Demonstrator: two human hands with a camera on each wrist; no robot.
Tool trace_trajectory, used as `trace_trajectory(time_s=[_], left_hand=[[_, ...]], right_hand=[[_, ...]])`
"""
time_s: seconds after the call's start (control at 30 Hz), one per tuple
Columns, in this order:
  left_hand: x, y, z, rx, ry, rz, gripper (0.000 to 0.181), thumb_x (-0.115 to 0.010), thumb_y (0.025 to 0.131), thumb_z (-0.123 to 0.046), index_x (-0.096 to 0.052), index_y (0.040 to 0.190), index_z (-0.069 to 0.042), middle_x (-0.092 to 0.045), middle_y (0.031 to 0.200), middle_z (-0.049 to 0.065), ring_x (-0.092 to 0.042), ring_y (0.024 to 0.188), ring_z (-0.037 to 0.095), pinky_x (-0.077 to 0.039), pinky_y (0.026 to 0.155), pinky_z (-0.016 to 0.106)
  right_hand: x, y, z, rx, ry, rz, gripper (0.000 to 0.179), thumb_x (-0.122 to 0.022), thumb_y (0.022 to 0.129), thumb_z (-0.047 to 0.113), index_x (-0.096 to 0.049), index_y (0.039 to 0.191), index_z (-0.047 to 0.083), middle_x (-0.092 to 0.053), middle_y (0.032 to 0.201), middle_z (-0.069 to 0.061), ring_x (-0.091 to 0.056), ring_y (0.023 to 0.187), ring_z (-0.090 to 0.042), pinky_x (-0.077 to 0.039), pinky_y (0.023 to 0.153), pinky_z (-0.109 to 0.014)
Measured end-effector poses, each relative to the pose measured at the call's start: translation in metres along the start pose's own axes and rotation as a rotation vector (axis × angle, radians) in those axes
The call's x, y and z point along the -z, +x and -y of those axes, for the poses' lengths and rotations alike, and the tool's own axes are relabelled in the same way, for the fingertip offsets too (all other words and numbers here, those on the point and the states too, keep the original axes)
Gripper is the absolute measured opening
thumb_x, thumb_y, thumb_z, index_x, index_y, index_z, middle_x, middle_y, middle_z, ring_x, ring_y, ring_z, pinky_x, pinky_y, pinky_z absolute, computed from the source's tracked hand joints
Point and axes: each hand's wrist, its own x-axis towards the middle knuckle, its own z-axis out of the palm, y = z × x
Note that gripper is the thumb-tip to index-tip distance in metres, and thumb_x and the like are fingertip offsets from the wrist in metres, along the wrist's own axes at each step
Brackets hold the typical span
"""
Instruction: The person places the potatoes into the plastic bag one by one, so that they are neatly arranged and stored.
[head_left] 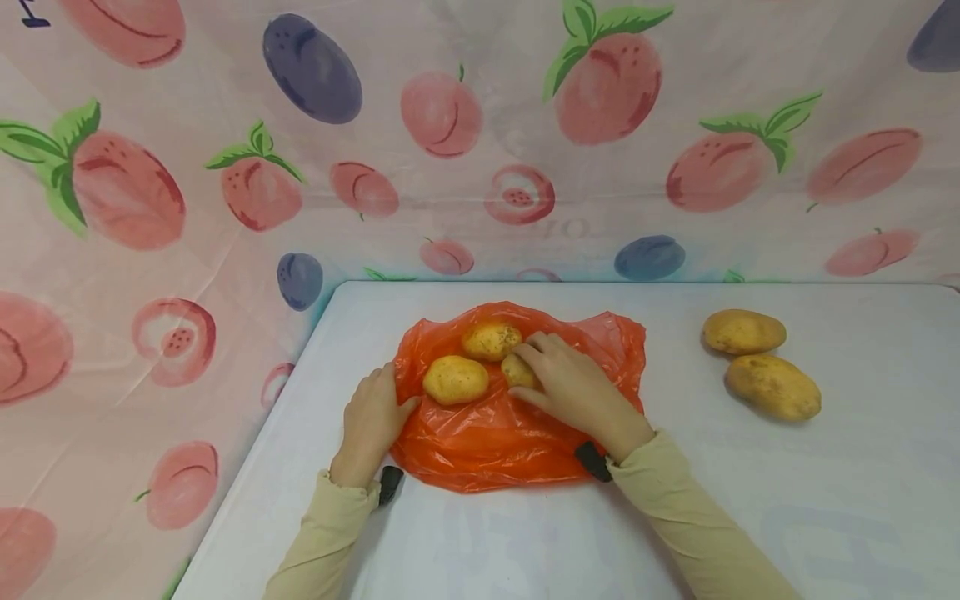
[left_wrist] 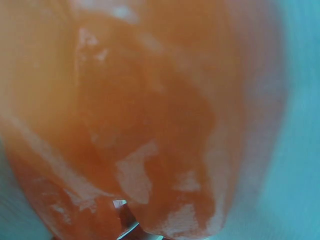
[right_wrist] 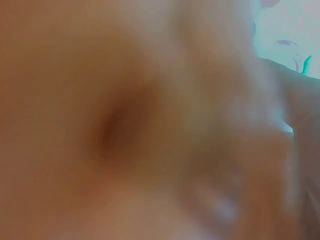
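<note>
An orange-red plastic bag (head_left: pixel 480 446) lies spread on the table. A yellow potato (head_left: pixel 456 380) sits on its left part, and a second potato (head_left: pixel 491 341) is just behind. My right hand (head_left: pixel 566 383) grips a third potato (head_left: pixel 517 372) between thumb and fingers, partly covering it. In the right wrist view, blurred skin (right_wrist: pixel 75 100) fills most of the picture. At the bag's left edge, my left hand (head_left: pixel 372 417) touches the plastic, thumb stretched over it. The left wrist view shows the shiny bag (left_wrist: pixel 150 100) close up, with no hand visible.
Two more potatoes (head_left: pixel 744 332) lie close together on the white table (head_left: pixel 862 483), right of the bag. A fruit-patterned cloth (head_left: pixel 480 183) hangs behind the table and along its left side. Black straps (head_left: pixel 592 460) show at the wrists.
</note>
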Motion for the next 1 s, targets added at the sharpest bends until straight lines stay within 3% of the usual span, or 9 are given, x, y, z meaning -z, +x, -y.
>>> trace_trajectory(time_s=[1.0], left_hand=[[0.001,0.0,0.0,0.011,-0.001,0.004,0.056,-0.075,0.089,-0.022,-0.05,0.134,0.0,-0.062,0.113,0.018,-0.057,0.099,0.033,-0.055,0.089,0.051]], right_hand=[[-0.011,0.012,0.007,-0.028,-0.063,0.035,0.055,-0.073,0.088,0.044,-0.062,0.128,0.008,-0.057,0.115,-0.012,-0.052,0.1,-0.027,-0.054,0.087,-0.042]])
